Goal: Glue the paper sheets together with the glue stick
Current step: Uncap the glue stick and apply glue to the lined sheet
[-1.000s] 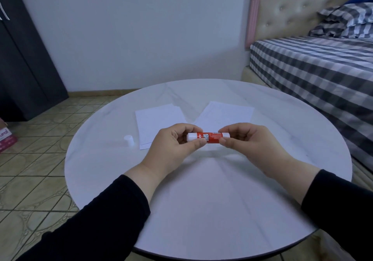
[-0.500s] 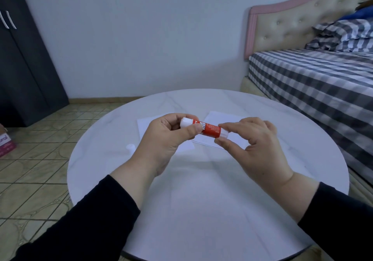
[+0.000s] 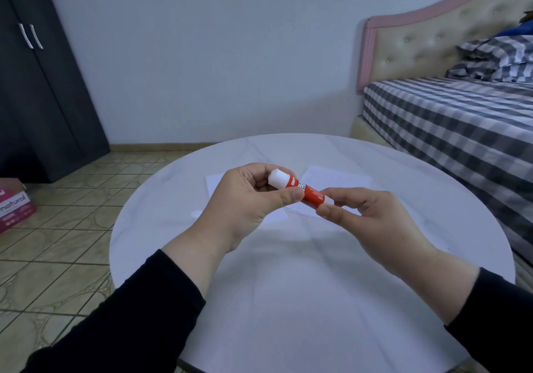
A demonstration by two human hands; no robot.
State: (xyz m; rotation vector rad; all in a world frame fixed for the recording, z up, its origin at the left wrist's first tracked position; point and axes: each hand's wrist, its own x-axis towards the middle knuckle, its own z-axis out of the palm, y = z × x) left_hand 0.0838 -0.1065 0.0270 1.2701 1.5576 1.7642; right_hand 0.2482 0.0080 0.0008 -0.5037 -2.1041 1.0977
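Glossy plastic glue stick (image 3: 308, 194); matt paper sheets (image 3: 340, 178); smooth marble-look table (image 3: 288, 300).
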